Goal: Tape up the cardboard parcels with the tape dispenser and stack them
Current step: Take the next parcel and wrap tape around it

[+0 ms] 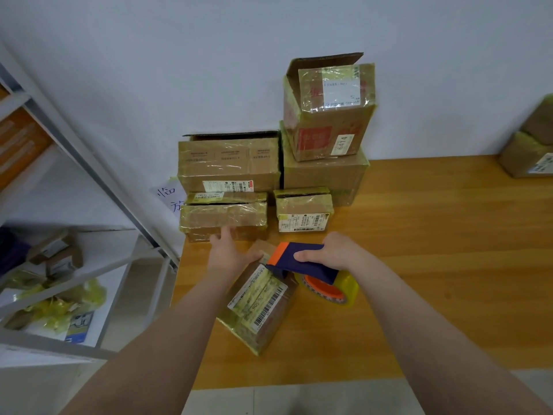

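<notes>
while right hand (332, 253) grips tape dispenser (302, 262), left hand (229, 253) touching parcel (257, 307)

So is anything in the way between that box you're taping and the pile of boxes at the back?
Nothing visible. Only a bare strip of table lies between the parcel and the front row of the pile. The left hand rests at its far end and the right hand holds the tape dispenser over it.

Right-edge parcels (531, 154) cut off by frame. Wall note (167, 196) half hidden behind flat parcel (223, 218) (two chars show). Tape roll (348, 290) partly under dispenser (308, 269). Label (257, 295) txt too small to read. Left hand (227, 253) fingers foreshortened, grip unclear.
</notes>
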